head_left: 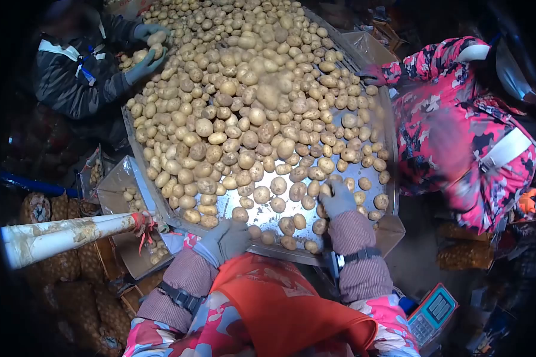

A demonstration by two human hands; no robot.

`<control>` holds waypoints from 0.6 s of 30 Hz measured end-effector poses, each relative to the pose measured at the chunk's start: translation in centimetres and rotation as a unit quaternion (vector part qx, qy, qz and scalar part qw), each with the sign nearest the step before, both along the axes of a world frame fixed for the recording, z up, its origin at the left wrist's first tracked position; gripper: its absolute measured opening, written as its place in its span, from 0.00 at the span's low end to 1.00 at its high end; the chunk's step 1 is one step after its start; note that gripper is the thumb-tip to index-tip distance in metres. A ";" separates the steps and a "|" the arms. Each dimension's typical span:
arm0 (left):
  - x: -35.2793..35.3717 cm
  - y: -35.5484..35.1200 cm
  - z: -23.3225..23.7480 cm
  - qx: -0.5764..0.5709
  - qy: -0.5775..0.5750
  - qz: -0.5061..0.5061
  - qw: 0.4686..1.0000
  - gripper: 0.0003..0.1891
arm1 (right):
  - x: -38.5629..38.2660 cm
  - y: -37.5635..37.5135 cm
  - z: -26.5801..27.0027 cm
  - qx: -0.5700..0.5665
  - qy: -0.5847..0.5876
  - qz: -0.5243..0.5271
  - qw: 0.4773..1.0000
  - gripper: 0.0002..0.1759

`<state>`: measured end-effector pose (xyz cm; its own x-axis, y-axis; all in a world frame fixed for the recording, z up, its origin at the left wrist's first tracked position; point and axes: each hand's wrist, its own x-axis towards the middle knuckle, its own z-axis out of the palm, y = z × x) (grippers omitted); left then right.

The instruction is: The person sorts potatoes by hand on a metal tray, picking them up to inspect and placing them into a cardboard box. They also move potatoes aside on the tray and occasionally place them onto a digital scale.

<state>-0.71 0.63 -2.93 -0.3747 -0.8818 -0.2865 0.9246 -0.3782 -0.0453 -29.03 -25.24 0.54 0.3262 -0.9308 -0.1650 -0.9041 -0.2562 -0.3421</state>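
A long metal sorting table (241, 205) slopes away from me, heaped with several pale potatoes (244, 107). My left hand (226, 238), in a grey glove, rests at the table's near edge beside a few loose potatoes, fingers curled, holding nothing that I can see. My right hand (337, 197), also gloved in grey, lies on the near right part of the table among scattered potatoes, fingers bent over one potato (325, 190). An orange-red apron (280, 303) covers my front between both arms.
A person in a dark jacket (71, 71) at the far left holds potatoes in grey-gloved hands (146, 53). A person in pink camouflage (458, 131) stands at the right. Net sacks of potatoes (77, 262), a white pole (65, 235), a cardboard box (119, 190) and a scale (432, 312) surround me.
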 end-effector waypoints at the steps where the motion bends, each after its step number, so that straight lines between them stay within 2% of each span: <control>1: -0.6 -0.3 0.0 0.000 0.001 0.004 1.000 0.28 | 0.2 1.3 0.7 0.135 -0.116 -0.064 0.982 0.27; 2: -1.5 -0.6 0.0 -0.033 -0.087 0.005 0.996 0.28 | 0.5 2.7 1.2 0.267 -0.225 -0.126 0.928 0.28; 3: -2.5 -1.0 0.0 -0.065 -0.175 0.006 0.982 0.29 | 1.2 4.6 1.2 0.285 -0.320 -0.120 0.896 0.26; 4: -3.6 -1.4 -0.1 -0.094 -0.261 0.008 0.961 0.30 | 3.1 7.0 3.6 0.337 -0.409 -0.113 0.841 0.26; 5: -4.7 -1.8 -0.1 -0.121 -0.345 0.009 0.931 0.31 | 4.3 8.2 4.6 0.204 -0.290 0.089 0.931 0.25; 7: -5.9 -2.3 -0.4 -0.173 -0.506 0.006 0.845 0.33 | 6.8 8.6 4.3 0.269 -0.304 0.237 0.883 0.25; 8: -5.9 -2.2 -0.7 -0.165 -0.508 0.010 0.845 0.33 | 8.3 6.9 3.8 0.114 -0.306 0.260 0.909 0.23; 9: -5.8 -1.9 -1.0 -0.113 -0.361 0.018 0.926 0.28 | 10.6 4.7 3.5 -0.041 -0.304 0.277 0.911 0.21; 10: -5.2 -1.7 -1.3 -0.062 -0.203 0.029 0.977 0.23 | 12.6 2.2 5.1 -0.122 -0.220 0.273 0.928 0.23; 11: -4.6 -1.5 -1.5 -0.012 -0.040 0.040 0.998 0.19 | 13.9 0.0 6.7 -0.204 -0.133 0.265 0.933 0.26; 12: -3.9 -1.3 -1.5 0.033 0.126 0.053 0.990 0.15 | 13.9 -2.1 4.5 -0.224 -0.117 0.278 0.927 0.28; 13: -3.5 -0.9 -1.0 0.043 0.149 0.064 0.986 0.15 | 13.9 -3.7 2.1 -0.245 -0.099 0.290 0.920 0.29; 17: -1.9 1.3 3.7 0.027 -0.144 0.060 0.987 0.15 | 12.0 -1.2 1.0 -0.222 -0.026 0.239 0.945 0.27; 18: -1.7 1.6 4.7 0.010 -0.215 0.051 0.975 0.15 | 11.5 -0.7 1.3 -0.189 -0.039 0.184 0.964 0.26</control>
